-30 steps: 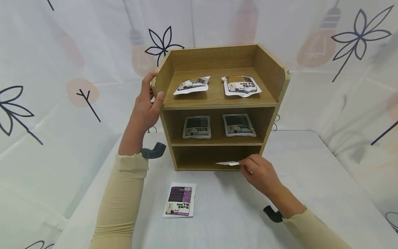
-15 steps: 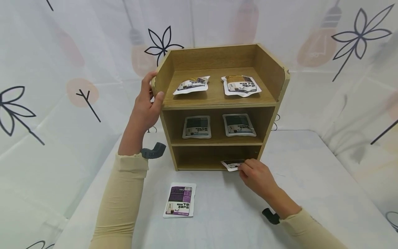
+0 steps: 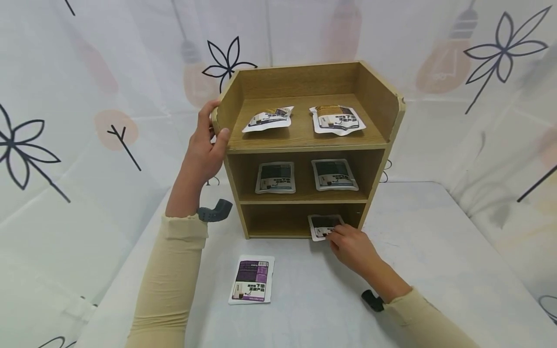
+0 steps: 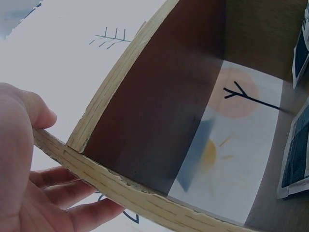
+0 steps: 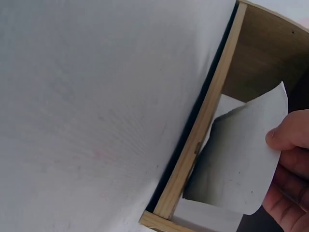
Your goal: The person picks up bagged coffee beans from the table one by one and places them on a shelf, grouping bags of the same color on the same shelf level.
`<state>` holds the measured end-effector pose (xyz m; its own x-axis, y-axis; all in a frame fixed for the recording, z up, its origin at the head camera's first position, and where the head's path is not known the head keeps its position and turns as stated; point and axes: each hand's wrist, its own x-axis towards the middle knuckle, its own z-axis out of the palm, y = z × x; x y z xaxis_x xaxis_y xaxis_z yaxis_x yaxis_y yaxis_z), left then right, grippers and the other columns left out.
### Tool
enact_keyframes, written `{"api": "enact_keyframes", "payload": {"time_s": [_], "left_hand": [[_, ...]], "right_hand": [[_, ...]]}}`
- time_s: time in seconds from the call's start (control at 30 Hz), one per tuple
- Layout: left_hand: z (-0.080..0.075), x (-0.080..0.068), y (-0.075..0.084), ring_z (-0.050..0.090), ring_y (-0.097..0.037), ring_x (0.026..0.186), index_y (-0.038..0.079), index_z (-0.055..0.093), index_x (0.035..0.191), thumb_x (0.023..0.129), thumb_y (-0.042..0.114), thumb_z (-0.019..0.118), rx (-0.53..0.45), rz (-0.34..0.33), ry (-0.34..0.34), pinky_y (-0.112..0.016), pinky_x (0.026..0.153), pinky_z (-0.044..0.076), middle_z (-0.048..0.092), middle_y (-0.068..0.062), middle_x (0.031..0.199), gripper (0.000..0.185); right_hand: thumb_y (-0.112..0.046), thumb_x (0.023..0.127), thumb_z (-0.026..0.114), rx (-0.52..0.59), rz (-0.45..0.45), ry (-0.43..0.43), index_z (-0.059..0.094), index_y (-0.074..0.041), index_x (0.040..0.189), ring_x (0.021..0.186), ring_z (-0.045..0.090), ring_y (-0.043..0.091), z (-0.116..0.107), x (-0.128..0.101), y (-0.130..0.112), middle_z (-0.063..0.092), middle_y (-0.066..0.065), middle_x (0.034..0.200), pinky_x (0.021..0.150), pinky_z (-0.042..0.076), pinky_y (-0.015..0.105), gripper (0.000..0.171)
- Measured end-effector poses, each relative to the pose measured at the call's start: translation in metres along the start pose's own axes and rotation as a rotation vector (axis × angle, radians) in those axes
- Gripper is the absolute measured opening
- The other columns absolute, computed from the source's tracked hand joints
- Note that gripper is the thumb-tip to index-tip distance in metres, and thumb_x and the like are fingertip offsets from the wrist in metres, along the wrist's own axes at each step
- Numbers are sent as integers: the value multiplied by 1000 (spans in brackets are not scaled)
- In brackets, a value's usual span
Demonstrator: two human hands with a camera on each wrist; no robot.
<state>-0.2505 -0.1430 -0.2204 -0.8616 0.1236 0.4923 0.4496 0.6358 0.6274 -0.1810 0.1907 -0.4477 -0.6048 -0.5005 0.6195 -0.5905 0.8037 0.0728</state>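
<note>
- While the left hand grips the brown wooden three-tier shelf at its side wall, the shelf stands upright.
- Right hand pinches a dark flat sachet at the bottom tier's front edge.

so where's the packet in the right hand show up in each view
Head: the packet is at lower centre, at the bottom shelf's right end, pinched by the right hand.
Left wrist: not in it; only the left hand gripping the wooden shelf's side panel, with other packets at the right edge.
Right wrist: the packet fills the lower right, white back showing, fingers on its edge.
Shared landmark: the wooden shelf.
</note>
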Motion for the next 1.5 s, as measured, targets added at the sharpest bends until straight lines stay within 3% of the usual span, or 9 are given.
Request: {"api": "enact_keyframes", "payload": {"time_s": [0.87, 1.23, 1.5], "left_hand": [[-1, -2, -2, 45, -29, 134, 49, 14, 144, 101, 34, 38, 7, 10, 12, -55, 99, 46, 38, -9, 149, 52], [-1, 0, -1, 44, -29, 134, 49, 13, 144, 100, 35, 37, 13, 13, 3, -53, 100, 46, 36, -8, 150, 52], [-1, 0, 0, 45, -29, 133, 49, 13, 144, 100, 35, 37, 11, 11, -1, -54, 100, 46, 36, -9, 150, 52]], "right_hand": [[-1, 77, 73, -34, 89, -217, 75, -10, 88, 81, 67, 24, 20, 22, 9, 67, 4, 84, 71, 56, 37, 15], [-3, 81, 71, 12, 128, -379, 76, -11, 93, 85, 68, 22, 18, 24, 10, 70, 4, 90, 73, 57, 36, 15], [-4, 83, 69, 12, 119, -402, 74, -10, 91, 82, 67, 21, 14, 26, 5, 68, 4, 88, 68, 56, 35, 11]]}}
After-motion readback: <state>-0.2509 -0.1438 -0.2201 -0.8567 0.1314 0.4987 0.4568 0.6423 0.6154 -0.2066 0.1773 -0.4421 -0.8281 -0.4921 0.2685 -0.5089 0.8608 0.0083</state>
